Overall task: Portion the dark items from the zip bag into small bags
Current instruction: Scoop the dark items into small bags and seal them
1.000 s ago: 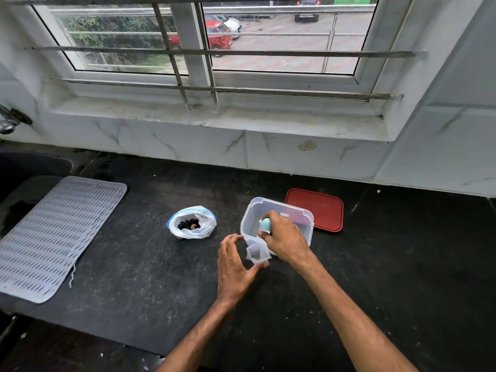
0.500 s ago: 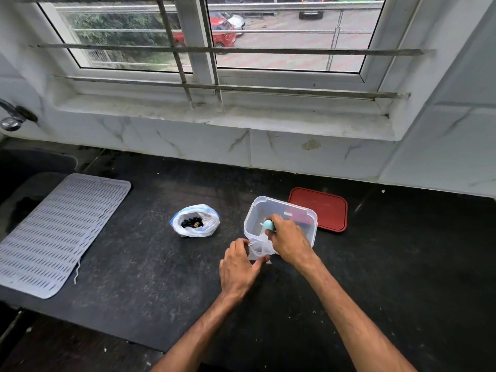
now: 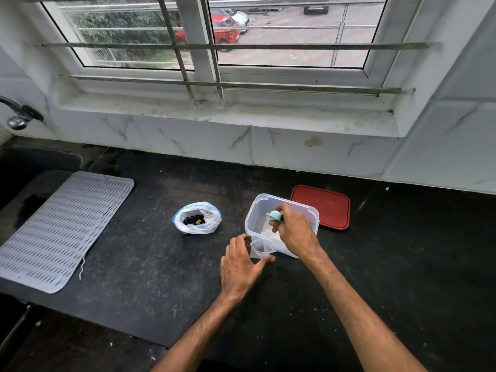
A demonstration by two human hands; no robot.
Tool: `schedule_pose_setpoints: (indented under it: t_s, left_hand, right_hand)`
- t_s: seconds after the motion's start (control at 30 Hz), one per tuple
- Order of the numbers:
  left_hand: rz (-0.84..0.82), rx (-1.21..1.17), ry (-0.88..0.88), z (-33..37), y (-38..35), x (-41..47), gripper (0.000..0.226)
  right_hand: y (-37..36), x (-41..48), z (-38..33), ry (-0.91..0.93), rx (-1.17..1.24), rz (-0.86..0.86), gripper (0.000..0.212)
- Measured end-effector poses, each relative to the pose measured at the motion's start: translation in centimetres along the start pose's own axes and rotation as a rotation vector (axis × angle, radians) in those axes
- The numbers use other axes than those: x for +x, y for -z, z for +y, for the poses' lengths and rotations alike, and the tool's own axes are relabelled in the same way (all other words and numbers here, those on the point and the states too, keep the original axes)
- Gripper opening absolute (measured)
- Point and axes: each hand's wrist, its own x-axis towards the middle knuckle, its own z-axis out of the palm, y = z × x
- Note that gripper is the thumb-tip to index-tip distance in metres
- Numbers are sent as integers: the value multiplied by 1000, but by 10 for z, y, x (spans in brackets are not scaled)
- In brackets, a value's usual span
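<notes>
The small bag (image 3: 259,249) is held between the curled fingers and thumb of the left hand (image 3: 240,269), touching the clear container (image 3: 255,216). A teal scoop (image 3: 275,215) is gripped by the right hand (image 3: 295,234) over the container. The zip bag (image 3: 197,218) of dark items (image 3: 192,220) is located left of the container, apart.

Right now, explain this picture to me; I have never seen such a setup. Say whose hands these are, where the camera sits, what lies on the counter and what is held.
There is no machine here. A person works with bare hands, and the one camera sits on their head, looking forward and down. On the black counter lie a grey mat, an open zip bag with dark items inside, a clear tub and a red lid beside it. The left hand steadies a small bag in front of the tub. The right hand grips a teal tool, perhaps a scoop, over the tub.
</notes>
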Motion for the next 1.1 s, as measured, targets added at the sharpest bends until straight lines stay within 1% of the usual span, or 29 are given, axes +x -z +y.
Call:
schedule_pose_setpoints:
  t_s: [0.1, 0.2, 0.23, 0.3, 0.37, 0.4, 0.43, 0.47, 0.53, 0.57, 0.63, 0.67, 0.73, 0.8, 0.97, 1.1]
  left_hand:
    - [62, -34, -11, -1, 7, 0, 76]
    - [160, -83, -19, -7, 21, 6, 57]
    - [202, -107, 10, -12, 25, 10, 51]
    - [295, -187, 136, -29, 34, 20, 42]
    - [386, -282, 306, -51, 41, 30, 41]
    - [425, -318, 387, -60, 44, 35, 43]
    - [450, -345, 469, -69, 47, 42, 47]
    - [452, -382, 557, -76, 49, 47, 54]
    - [406, -484, 745, -92, 49, 62, 73]
    - [379, -536, 825, -98, 47, 69, 84]
    - [353, -593, 896, -110, 44, 84, 101]
    - [335, -600, 902, -115, 44, 93, 98]
    - [286, -561, 880, -114, 48, 103, 74]
    - [226, -505, 851, -117, 54, 112, 61]
    - [99, -497, 763, -137, 55, 114, 46]
    - [54, -466, 687, -148, 56, 113, 38]
  right_hand:
    - [-1, -1, -3, 8, 19, 10, 16]
    - [-3, -3, -10, 41, 26, -1, 18]
    - [-4, -3, -12, 43, 45, -6, 19]
    - [-9, -4, -20, 49, 99, -46, 20]
    - [-17, -4, -30, 83, 105, -115, 32]
    - [-21, -5, -36, 85, 92, -148, 37]
    - [-26, -5, -44, 75, 83, -164, 35]
    - [-31, -5, -50, 56, 84, -163, 26]
    - [-41, -3, -64, 33, 54, -121, 8]
    - [-47, -3, -69, 40, 16, -87, 9]
    - [-59, 0, -80, 56, -51, -37, 14]
    - [-66, 2, -85, 55, -71, -28, 14]
    - [-78, 7, -91, 32, -78, -40, 14]
    - [-90, 13, -100, 22, -106, -58, 15]
    - [-121, 21, -119, 41, -190, -76, 20]
    - [-148, 27, -130, 50, -292, -113, 22]
